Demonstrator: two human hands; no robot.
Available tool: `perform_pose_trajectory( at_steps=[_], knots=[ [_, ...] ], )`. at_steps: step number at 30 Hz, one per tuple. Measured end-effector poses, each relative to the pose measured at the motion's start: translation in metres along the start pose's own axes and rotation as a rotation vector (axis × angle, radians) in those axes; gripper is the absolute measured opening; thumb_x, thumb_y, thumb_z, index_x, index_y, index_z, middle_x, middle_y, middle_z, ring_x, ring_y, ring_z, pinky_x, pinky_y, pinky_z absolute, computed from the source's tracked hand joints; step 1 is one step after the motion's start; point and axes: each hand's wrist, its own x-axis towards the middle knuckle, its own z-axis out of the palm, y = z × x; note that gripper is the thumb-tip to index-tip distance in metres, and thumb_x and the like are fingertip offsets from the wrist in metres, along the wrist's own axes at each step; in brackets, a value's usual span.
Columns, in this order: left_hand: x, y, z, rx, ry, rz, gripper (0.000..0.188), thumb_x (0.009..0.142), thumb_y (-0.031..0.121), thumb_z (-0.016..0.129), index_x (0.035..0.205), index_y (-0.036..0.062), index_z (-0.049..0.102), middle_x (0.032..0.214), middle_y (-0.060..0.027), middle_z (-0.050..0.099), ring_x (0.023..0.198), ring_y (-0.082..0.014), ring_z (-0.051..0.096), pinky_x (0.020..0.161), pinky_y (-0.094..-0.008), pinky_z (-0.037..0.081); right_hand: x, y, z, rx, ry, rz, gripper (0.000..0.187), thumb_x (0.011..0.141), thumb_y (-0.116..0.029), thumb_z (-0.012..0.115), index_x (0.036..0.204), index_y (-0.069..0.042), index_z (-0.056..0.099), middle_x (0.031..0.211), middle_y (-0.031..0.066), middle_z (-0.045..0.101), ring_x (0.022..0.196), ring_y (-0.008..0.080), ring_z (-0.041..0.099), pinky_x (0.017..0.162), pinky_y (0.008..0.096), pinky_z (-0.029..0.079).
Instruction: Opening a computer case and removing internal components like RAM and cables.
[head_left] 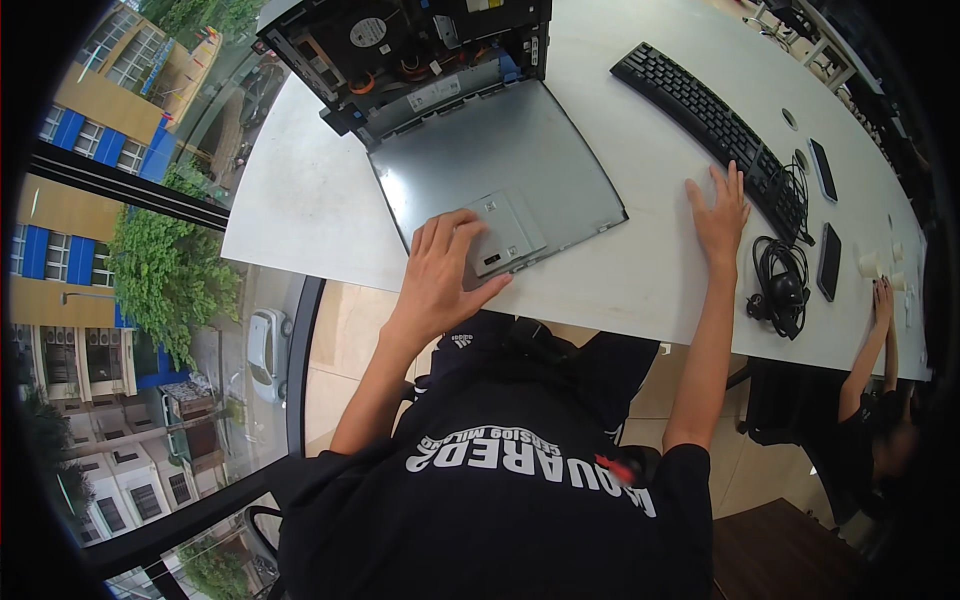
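Observation:
A flat silver metal side panel (470, 150) lies on the white table, its far edge against an opened black desktop computer case (400, 50). My left hand (437, 270) rests at the panel's near edge. Its fingers are bent over the left side of a raised rectangular plate (510, 232), with the thumb stretched apart along the edge; it grips nothing that I can see. Farther right, my right hand (720, 215) lies on the table with fingers spread and nothing in them. The fingertips are close to a black keyboard (710, 115).
Right of my right hand are a coiled black cable with a rounded device (780, 290) and two dark phones (829, 262). Another person's hand (882, 300) is near small pale cups (870, 266) at the far right. A large window (150, 250) borders the left side.

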Motion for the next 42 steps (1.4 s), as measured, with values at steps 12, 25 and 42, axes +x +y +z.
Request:
perform_pose_trajectory(
  at_steps=[12,25,42],
  knots=[
    [0.017,-0.016,0.010,-0.067,-0.080,-0.060,0.094,0.074,0.042,0.089,0.149,0.0042,0.046,0.143,-0.0200,0.055,0.137,-0.0394,0.047,0.118,-0.0491,0.035,-0.003,0.000,-0.001,-0.008,-0.008,0.002,0.066,0.095,-0.051,0.066,0.146,-0.010,0.058,0.169,0.0116,0.030,0.158,0.0293,0.021,0.124,0.0626,0.014],
    [0.014,-0.017,0.019,-0.205,-0.014,-0.065,0.068,0.071,0.026,0.090,0.122,0.0069,0.051,0.141,-0.0199,0.055,0.134,-0.0389,0.047,0.114,-0.0483,0.037,-0.002,-0.004,-0.002,0.002,-0.004,0.008,0.066,0.094,-0.051,0.067,0.144,-0.009,0.060,0.169,0.0119,0.030,0.158,0.0291,0.022,0.125,0.0629,0.014],
    [0.007,-0.014,0.019,-0.253,-0.050,-0.100,0.064,0.071,0.025,0.091,0.116,0.0081,0.049,0.142,-0.0211,0.054,0.134,-0.0379,0.047,0.114,-0.0470,0.035,-0.003,-0.004,-0.004,0.019,-0.013,0.010,0.066,0.094,-0.050,0.067,0.145,-0.009,0.059,0.170,0.0116,0.029,0.159,0.0283,0.021,0.125,0.0616,0.013]
  ],
)
